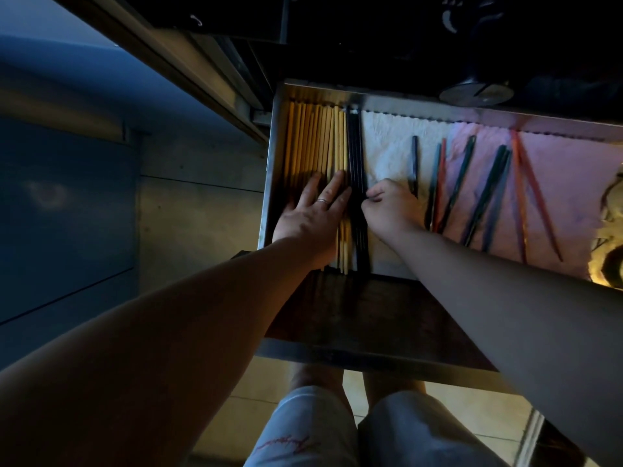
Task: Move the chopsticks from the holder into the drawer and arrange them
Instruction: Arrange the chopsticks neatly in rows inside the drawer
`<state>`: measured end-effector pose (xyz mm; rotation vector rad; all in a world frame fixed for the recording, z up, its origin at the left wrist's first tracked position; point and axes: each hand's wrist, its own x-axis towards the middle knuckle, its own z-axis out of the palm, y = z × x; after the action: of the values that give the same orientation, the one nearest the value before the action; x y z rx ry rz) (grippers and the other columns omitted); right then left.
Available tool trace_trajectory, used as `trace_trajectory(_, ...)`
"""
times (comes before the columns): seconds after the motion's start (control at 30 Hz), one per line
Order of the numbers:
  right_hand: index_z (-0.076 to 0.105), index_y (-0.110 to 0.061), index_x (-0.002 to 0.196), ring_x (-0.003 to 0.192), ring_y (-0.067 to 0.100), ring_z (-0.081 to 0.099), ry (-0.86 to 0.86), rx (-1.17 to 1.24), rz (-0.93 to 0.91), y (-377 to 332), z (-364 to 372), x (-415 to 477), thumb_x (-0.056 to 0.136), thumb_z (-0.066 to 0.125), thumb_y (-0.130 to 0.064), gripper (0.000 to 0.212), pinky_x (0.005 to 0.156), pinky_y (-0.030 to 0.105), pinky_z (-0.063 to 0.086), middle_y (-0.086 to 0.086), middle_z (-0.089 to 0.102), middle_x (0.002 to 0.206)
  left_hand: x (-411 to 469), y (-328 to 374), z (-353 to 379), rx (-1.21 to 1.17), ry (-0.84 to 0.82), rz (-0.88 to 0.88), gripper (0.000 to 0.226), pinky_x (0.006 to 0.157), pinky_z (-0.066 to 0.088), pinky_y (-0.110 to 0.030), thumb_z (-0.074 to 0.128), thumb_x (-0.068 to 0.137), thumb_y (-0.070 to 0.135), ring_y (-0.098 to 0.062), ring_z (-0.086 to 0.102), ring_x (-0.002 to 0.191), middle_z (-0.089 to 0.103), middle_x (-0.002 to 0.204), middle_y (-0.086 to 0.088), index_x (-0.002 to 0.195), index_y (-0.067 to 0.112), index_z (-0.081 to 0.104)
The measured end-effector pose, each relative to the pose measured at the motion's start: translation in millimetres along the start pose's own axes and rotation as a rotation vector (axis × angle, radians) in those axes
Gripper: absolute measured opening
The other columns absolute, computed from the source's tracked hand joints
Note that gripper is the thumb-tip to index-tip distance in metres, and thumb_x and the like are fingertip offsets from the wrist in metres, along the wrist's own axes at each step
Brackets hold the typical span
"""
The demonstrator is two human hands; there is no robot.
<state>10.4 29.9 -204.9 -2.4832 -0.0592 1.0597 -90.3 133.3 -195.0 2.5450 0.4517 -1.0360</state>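
By the drawer's (438, 104) left edge, left hand (312, 214) presses flat on wooden chopsticks (310, 143), right hand (391, 207) pinches black chopsticks (355, 150) (coloured chopsticks (484, 197) lie unsorted).

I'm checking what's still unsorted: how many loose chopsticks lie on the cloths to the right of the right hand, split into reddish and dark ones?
Reddish chopsticks: 3
Dark chopsticks (black, green, blue-grey): 5
Total: 8

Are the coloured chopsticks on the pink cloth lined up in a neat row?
No, the coloured chopsticks lie splayed at differing angles on the pink cloth, with gaps between them.
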Motion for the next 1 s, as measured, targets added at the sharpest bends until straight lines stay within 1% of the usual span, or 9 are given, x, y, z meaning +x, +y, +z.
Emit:
trace_trajectory(0.13, 0.067, -0.017, 0.106, 0.1, 0.017, 0.063, 0.01, 0.006, 0.006, -3, 1, 0, 0.085, 0.057, -0.015, 0.024, 0.076, 0.016, 0.038, 0.002, 0.069, 0.109, -1, 2, -1, -0.011, 0.014, -0.013, 0.084, 0.112, 0.02, -0.054, 0.047, 0.094, 0.02, -0.019, -0.021, 0.146, -0.038, 0.151, 0.018, 0.152, 0.037, -0.013)
trace_trajectory(0.37, 0.067, -0.019, 0.103, 0.099, 0.017, 0.063, -0.031, 0.045, 0.0, 6, -12, -2, 0.085, 0.054, -0.015, 0.021, 0.083, 0.022, 0.046, 0.0, 0.068, 0.106, -3, 11, -3, -0.005, 0.015, -0.024, 0.089, 0.115, 0.009, -0.052, 0.049, 0.089, 0.017, -0.02, -0.021, 0.146, -0.033, 0.155, 0.015, 0.152, 0.036, -0.011)
trace_trajectory(0.5, 0.067, -0.019, 0.105, 0.101, 0.015, 0.061, 0.0, 0.035, -0.035, 18, -27, -7, 0.086, 0.053, -0.015, 0.024, 0.078, 0.015, 0.037, -0.002, 0.067, 0.103, -5, 26, -4, 0.026, 0.047, -0.001, 0.083, 0.116, -0.003, -0.051, 0.048, 0.093, 0.023, -0.022, -0.022, 0.146, -0.03, 0.157, 0.009, 0.153, 0.033, -0.009)
trace_trajectory(0.57, 0.068, -0.017, 0.106, 0.104, 0.015, 0.061, 0.028, 0.017, -0.059, 26, -37, -9, 0.086, 0.054, -0.014, 0.024, 0.079, 0.006, 0.033, 0.0, 0.069, 0.106, -4, 37, -5, 0.03, 0.058, 0.01, 0.08, 0.117, -0.003, -0.051, 0.048, 0.095, 0.025, -0.024, -0.021, 0.146, -0.026, 0.159, 0.006, 0.154, 0.032, -0.005)
trace_trajectory(0.63, 0.068, -0.014, 0.104, 0.105, 0.018, 0.061, 0.059, 0.005, -0.094, 36, -50, -12, 0.084, 0.054, -0.011, 0.025, 0.088, 0.0, 0.03, 0.002, 0.071, 0.103, -4, 51, -7, 0.002, 0.081, 0.021, 0.073, 0.118, -0.001, -0.05, 0.047, 0.095, 0.024, -0.026, -0.017, 0.148, -0.017, 0.162, 0.004, 0.154, 0.032, 0.005)
trace_trajectory(0.67, 0.068, -0.012, 0.104, 0.105, 0.019, 0.062, 0.072, 0.004, -0.113, 42, -56, -12, 0.084, 0.054, -0.009, 0.025, 0.096, 0.007, 0.033, 0.004, 0.071, 0.102, -3, 59, -8, -0.022, 0.096, 0.024, 0.068, 0.117, 0.002, -0.05, 0.047, 0.095, 0.023, -0.027, -0.013, 0.148, -0.01, 0.163, 0.003, 0.153, 0.031, 0.012)
trace_trajectory(0.77, 0.068, -0.011, 0.104, 0.104, 0.021, 0.062, 0.087, -0.003, -0.119, 62, -75, -13, 0.083, 0.054, -0.008, 0.026, 0.088, 0.019, 0.04, 0.007, 0.071, 0.103, -1, 84, -12, -0.091, 0.138, 0.024, 0.055, 0.115, 0.017, -0.048, 0.05, 0.091, 0.022, -0.028, 0.004, 0.148, 0.012, 0.162, 0.0, 0.143, 0.027, 0.033)
trace_trajectory(0.87, 0.069, -0.009, 0.103, 0.104, 0.025, 0.063, 0.12, -0.049, -0.127, 82, -91, -11, 0.08, 0.056, -0.005, 0.026, 0.087, 0.023, 0.041, 0.009, 0.071, 0.105, 4, 107, -12, -0.199, 0.135, -0.007, 0.047, 0.101, 0.036, -0.047, 0.053, 0.088, 0.024, -0.031, 0.033, 0.134, 0.038, 0.145, -0.005, 0.134, 0.019, 0.045)
trace_trajectory(1.0, 0.068, -0.007, 0.101, 0.106, 0.03, 0.06, 0.113, -0.087, -0.118, 110, -112, -7, 0.078, 0.057, -0.005, 0.026, 0.094, 0.028, 0.042, 0.012, 0.071, 0.103, 14, 138, -8, -0.487, 0.089, -0.12, 0.037, 0.085, 0.045, -0.04, 0.055, 0.088, 0.026, -0.036, 0.054, 0.111, 0.053, 0.121, -0.014, 0.122, 0.011, 0.049)
